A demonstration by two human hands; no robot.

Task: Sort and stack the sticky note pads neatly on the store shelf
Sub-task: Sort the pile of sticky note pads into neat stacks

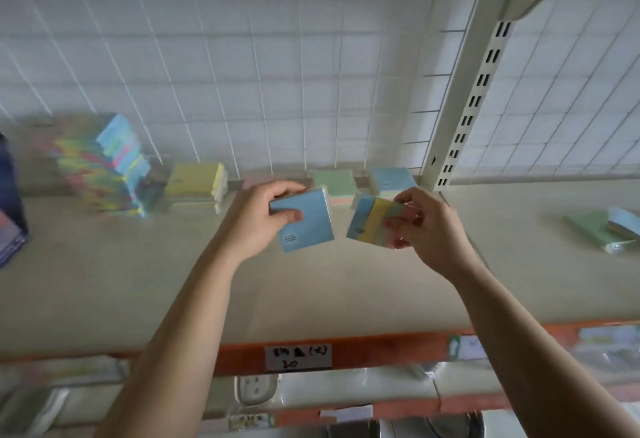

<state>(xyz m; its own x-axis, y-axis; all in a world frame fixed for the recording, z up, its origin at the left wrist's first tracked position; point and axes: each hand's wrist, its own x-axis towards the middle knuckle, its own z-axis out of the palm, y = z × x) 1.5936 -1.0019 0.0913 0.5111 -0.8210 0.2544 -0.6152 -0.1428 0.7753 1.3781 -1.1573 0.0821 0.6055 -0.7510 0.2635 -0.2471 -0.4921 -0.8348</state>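
**Both hands at the shelf.** We see both hands raised over the shelf board [311, 292], left of the slotted upright [474, 101].

- **Left hand:** The left hand [258, 221] grips a blue pad [304, 226], with the thumb across its top face and the fingers curled over its far edge. This pad is the held one farther from the upright.
- **Right hand:** The right hand [429, 229] pinches a striped pad [374, 222], banded blue, yellow and pink, by its right end. It is held just below the upright's foot. The two held pads are near each other but apart.
- **Back of the board, leftward from the upright's foot:** We find a blue-topped pile [393, 177], a green-topped pile [334, 181], a yellow-topped pile [195, 184] and, farthest off, a tall leaning stack [110, 167] of mixed colours.
- **Right of the upright:** Loose green and blue pads [602, 229] lie blurred on the board.
- **Front edge:** A handwritten label [298, 356] sits on the orange edge, below and left of the upright.
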